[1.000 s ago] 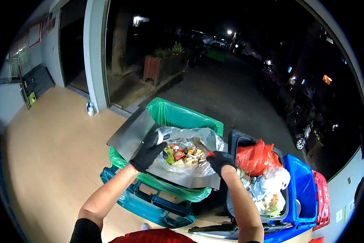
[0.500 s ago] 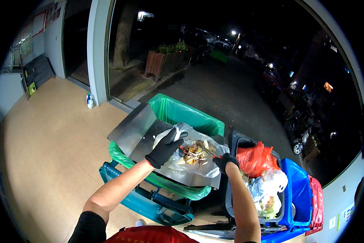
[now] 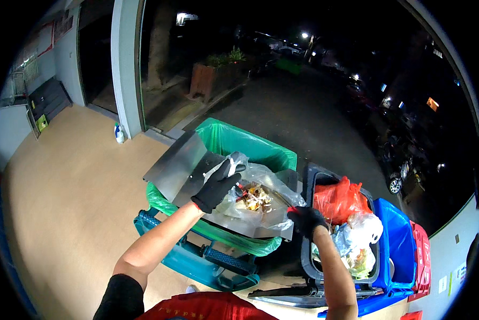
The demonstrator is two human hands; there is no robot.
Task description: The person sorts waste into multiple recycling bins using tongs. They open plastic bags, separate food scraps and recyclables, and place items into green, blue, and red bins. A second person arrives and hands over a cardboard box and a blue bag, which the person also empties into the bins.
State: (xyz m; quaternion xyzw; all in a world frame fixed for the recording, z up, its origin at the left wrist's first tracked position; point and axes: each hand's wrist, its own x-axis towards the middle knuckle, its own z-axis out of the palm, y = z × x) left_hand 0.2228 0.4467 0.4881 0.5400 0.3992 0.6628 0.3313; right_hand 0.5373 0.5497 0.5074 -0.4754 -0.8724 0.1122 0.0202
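My black-gloved left hand (image 3: 218,186) grips the upper left of a clear plastic bag (image 3: 271,184), which lies open on a metal tray (image 3: 173,168) over the green-lined bin (image 3: 234,138). Mixed food scraps (image 3: 255,198) sit in the middle of the bag, partly hidden by the plastic. My black-gloved right hand (image 3: 307,220) is closed round a slim tool with a red grip (image 3: 293,208). Its thin end reaches the bag's right side; exactly what it touches is unclear.
Right of the green bin stand a grey bin holding a red bag (image 3: 341,197) and white bags (image 3: 362,232), a blue bin (image 3: 399,240) and a red bin (image 3: 421,256). A spray bottle (image 3: 119,134) stands by the doorway, which opens onto a dark road (image 3: 282,106).
My left hand has moved up and right, raising the bag's left edge. My right hand and tool have moved right, away from the scraps, which now lie in a tighter patch.
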